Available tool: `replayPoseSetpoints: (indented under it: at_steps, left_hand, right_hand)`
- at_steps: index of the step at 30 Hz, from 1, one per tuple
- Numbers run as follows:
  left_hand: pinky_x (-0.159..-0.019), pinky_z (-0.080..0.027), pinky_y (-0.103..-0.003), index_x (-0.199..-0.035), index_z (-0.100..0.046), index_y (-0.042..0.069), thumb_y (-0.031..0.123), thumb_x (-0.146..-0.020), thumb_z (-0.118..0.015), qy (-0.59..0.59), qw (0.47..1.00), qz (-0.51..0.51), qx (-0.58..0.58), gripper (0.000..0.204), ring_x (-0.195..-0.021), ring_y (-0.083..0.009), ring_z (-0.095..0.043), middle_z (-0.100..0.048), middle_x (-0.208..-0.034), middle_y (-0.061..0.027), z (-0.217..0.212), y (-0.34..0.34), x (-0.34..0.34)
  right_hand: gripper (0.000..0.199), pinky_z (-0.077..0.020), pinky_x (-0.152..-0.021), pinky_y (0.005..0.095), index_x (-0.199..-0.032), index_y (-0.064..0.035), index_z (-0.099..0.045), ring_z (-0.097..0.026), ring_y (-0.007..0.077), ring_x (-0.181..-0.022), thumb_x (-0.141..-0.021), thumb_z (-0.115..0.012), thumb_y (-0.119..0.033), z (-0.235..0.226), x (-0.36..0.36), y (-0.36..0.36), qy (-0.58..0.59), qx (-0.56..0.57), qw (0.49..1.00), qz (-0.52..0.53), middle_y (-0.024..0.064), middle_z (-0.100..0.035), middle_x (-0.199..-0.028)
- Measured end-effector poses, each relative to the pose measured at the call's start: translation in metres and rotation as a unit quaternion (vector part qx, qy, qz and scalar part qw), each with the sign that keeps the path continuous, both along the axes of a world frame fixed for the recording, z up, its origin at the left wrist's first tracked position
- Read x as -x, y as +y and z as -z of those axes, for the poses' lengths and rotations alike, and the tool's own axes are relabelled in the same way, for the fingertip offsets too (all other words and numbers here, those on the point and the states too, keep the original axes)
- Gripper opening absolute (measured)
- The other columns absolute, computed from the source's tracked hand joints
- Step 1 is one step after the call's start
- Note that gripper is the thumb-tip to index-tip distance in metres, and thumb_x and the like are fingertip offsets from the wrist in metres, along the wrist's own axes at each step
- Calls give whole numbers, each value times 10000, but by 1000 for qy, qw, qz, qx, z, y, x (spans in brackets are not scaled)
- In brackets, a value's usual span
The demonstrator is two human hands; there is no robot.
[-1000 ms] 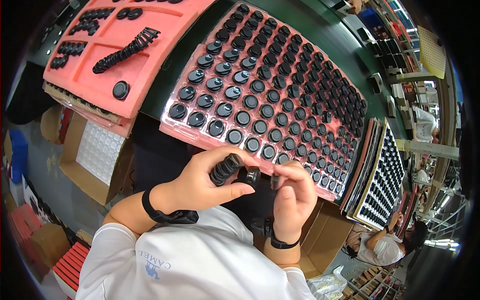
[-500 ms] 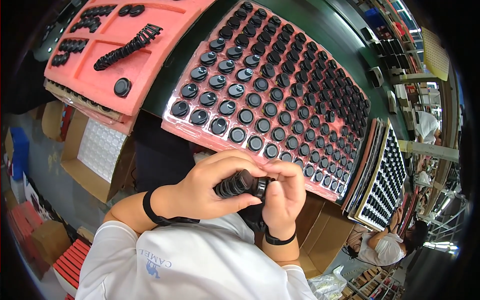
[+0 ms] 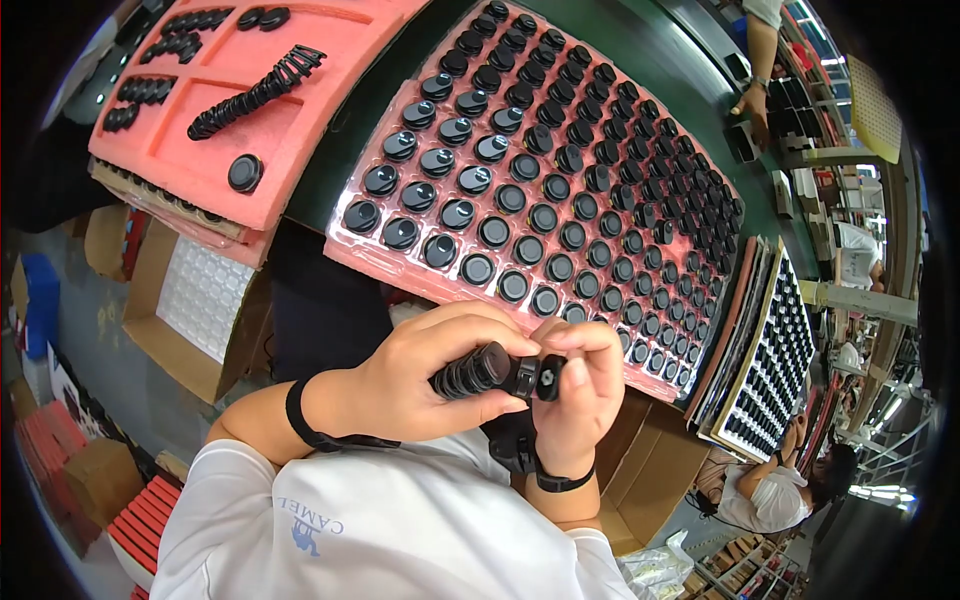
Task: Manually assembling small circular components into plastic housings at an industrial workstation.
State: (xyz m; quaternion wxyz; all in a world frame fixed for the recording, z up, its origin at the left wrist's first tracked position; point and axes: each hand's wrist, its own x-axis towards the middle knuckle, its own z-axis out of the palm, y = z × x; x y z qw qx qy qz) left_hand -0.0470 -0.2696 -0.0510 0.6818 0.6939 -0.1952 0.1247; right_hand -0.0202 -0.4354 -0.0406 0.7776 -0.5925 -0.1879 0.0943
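Observation:
My left hand (image 3: 405, 370) is closed around a short stack of black round caps (image 3: 470, 372), held on its side above my lap. At that hand's fingertips is one more black round part (image 3: 522, 378). My right hand (image 3: 580, 395) pinches a small black cap (image 3: 549, 378) between thumb and fingers, right beside that part; whether the two touch I cannot tell. Just beyond both hands lies a clear plastic tray (image 3: 335, 250) on pink foam, filled with rows of black round caps (image 3: 517, 286). Several caps at its left have shiny tops.
A pink foam tray (image 3: 225, 180) at the upper left carries a leaning row of black rings (image 3: 255, 95) and a single cap (image 3: 245, 174). Stacked trays (image 3: 765, 360) stand at the right. Cardboard boxes (image 3: 185, 345) flank me. A co-worker's hand (image 3: 755, 110) reaches in at the upper right.
My right hand has shifted slightly right, and the small cap in its fingers now shows its face. The left hand stays almost still. A co-worker's arm has come in at the upper right.

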Motion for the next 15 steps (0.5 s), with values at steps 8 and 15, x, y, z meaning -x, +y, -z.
replayPoseSetpoints:
  at_steps: [8,15]
  left_hand:
    - [-719,-493,-304,-1059,-580,-30,67,-709,-775,7,1000,12,25,412,-846,-215,-609,-611,-998,-160,3,2,-1]
    - [-618,-468,-243,-1086,-573,-26,99,-735,-766,18,999,6,26,420,-744,-136,-574,-609,-1008,-152,3,3,0]
  right_hand:
    - [359,-365,-687,228,-1091,23,-474,-443,112,-740,-859,-638,-197,-1,-5,-8,60,-86,994,-42,49,-501,-862]
    - [397,-390,-682,256,-1081,18,-527,-475,143,-758,-811,-705,-213,6,-7,-12,-110,83,990,-15,63,-521,-872]
